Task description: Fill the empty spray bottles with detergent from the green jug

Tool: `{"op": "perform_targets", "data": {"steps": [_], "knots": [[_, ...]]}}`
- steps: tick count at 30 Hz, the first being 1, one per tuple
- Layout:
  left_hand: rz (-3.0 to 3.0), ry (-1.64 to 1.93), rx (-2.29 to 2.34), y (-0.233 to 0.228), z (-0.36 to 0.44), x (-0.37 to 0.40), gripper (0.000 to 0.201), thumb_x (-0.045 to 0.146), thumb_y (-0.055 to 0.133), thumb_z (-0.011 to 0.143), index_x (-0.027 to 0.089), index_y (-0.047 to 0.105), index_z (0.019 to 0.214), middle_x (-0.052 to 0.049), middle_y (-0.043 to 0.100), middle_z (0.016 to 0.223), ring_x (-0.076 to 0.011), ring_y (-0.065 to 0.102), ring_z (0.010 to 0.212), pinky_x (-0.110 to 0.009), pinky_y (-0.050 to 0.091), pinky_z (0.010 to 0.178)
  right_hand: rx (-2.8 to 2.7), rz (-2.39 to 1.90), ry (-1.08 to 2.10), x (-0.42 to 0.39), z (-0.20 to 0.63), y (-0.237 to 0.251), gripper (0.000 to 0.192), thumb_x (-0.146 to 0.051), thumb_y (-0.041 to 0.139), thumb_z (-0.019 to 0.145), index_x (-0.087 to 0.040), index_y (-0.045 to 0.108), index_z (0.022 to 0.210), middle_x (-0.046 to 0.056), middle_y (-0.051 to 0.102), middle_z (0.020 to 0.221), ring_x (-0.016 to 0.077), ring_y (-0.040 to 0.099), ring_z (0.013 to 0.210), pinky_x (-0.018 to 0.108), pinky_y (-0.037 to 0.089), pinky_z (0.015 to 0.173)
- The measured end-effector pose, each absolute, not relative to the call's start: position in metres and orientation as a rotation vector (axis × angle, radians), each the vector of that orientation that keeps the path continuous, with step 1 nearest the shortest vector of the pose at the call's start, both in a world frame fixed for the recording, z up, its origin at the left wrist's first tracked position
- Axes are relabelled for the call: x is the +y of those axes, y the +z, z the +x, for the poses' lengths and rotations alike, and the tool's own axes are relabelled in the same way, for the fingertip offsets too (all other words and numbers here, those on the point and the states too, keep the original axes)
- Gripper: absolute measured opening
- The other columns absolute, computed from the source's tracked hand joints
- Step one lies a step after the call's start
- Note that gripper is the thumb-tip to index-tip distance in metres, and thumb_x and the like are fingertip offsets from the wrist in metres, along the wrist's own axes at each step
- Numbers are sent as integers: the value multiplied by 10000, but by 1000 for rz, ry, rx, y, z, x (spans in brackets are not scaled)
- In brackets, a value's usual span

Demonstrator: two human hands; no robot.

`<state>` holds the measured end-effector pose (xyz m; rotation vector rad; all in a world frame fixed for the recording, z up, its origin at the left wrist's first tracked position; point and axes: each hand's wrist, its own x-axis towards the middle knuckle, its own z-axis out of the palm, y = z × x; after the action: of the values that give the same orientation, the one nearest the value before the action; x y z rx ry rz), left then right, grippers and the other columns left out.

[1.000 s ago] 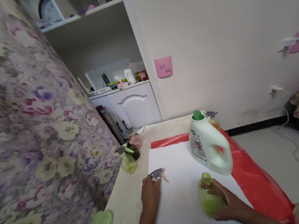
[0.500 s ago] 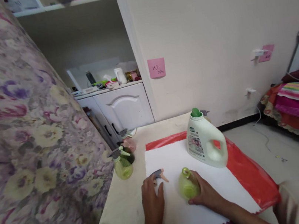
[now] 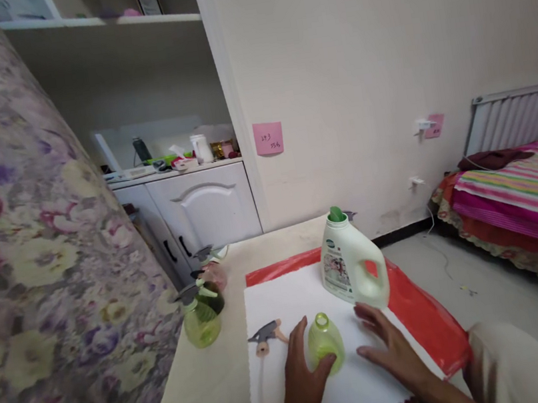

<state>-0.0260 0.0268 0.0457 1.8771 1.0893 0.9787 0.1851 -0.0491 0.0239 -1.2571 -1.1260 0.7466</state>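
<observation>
A small green bottle point(image 3: 325, 344) with an uncapped mouth stands upright on a white cloth point(image 3: 288, 299). My left hand point(image 3: 302, 375) wraps its fingers around the bottle's left and front side. My right hand point(image 3: 389, 348) rests open on the cloth just right of the bottle, apart from it. A grey spray trigger head point(image 3: 266, 334) with its thin tube lies on the cloth left of my left hand. A white detergent jug point(image 3: 351, 262) with a green cap stands behind the bottle.
A red plastic sheet point(image 3: 421, 320) lies under the cloth. Green and pink spray bottles point(image 3: 201, 309) stand at the table's left edge beside a floral curtain point(image 3: 30, 264). A white cabinet point(image 3: 199, 205) is behind, a bed point(image 3: 525, 190) to the right.
My left hand left the spray trigger head and moved right onto the green bottle. My right hand let go of the bottle and opened beside it. The view swung right.
</observation>
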Motion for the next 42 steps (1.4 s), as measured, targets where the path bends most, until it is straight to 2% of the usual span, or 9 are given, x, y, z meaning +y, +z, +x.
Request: {"op": "perform_targets", "data": {"steps": [5, 8, 10, 13, 17, 20, 27, 36, 42], "knots": [[1855, 971, 1094, 46, -22, 27, 684, 180, 673, 668, 172, 498, 1329, -127, 526, 1399, -305, 436, 1323, -465, 308, 1129, -898, -1302, 402, -45, 251, 60, 609, -420, 755, 709, -239, 511, 1236, 108, 549, 1339, 304, 493, 1248, 485, 382, 1081], [1850, 975, 1087, 44, -20, 29, 683, 183, 690, 642, 174, 527, 1306, -125, 550, 1375, -317, 452, 1312, -458, 328, 1121, -848, -1339, 337, -22, 275, 70, 585, -474, 743, 696, -216, 530, 1175, 119, 583, 1280, 308, 528, 1194, 485, 405, 1050], [1855, 980, 1087, 40, -21, 31, 691, 181, 699, 627, 162, 537, 1298, -134, 561, 1363, -326, 457, 1308, -459, 331, 1120, -867, -1347, 364, -4, 282, 73, 548, -485, 741, 686, -208, 561, 1123, 111, 635, 1194, 301, 590, 1096, 458, 470, 968], [1855, 967, 1096, 34, -22, 36, 703, 184, 704, 626, 167, 534, 1308, -136, 551, 1380, -331, 447, 1318, -468, 319, 1128, -904, -1366, 404, 21, 284, 75, 443, -493, 740, 669, -198, 626, 979, 71, 709, 940, 267, 649, 859, 377, 533, 757], [1860, 976, 1081, 22, -21, 40, 718, 194, 700, 626, 201, 526, 1324, -114, 556, 1380, -333, 455, 1314, -465, 330, 1124, -930, -1391, 443, 38, 287, 73, 355, -508, 726, 666, -189, 641, 798, -1, 642, 608, 201, 587, 587, 299, 467, 557], [1863, 1031, 1031, 12, -17, 42, 731, 166, 689, 594, 196, 541, 1309, -113, 583, 1349, -337, 484, 1287, -454, 353, 1111, -944, -1395, 475, 43, 292, 68, 336, -502, 729, 659, -194, 596, 671, -41, 550, 466, 152, 497, 459, 273, 396, 486], [1866, 1014, 923, -2, -15, 50, 736, 291, 725, 578, 242, 564, 1295, -102, 625, 1295, -340, 542, 1230, -464, 415, 1064, -963, -1341, 528, 52, 296, 70, 381, -505, 694, 708, -211, 498, 568, -58, 481, 421, 116, 419, 414, 258, 331, 453], [1850, 947, 988, -10, -15, 49, 829, 160, 713, 520, 231, 535, 1326, -106, 568, 1369, -339, 476, 1292, -448, 342, 1118, -978, -1288, 457, 54, 303, 117, 407, -509, 698, 712, -214, 477, 539, -64, 448, 405, 103, 383, 395, 259, 314, 434], [1804, 926, 1035, 24, -16, 36, 789, 117, 675, 587, 211, 501, 1350, -101, 521, 1411, -300, 419, 1338, -427, 283, 1150, -1032, -1303, 381, 11, 318, 167, 441, -528, 698, 710, -219, 465, 500, -48, 442, 397, 105, 373, 407, 272, 293, 446]]}}
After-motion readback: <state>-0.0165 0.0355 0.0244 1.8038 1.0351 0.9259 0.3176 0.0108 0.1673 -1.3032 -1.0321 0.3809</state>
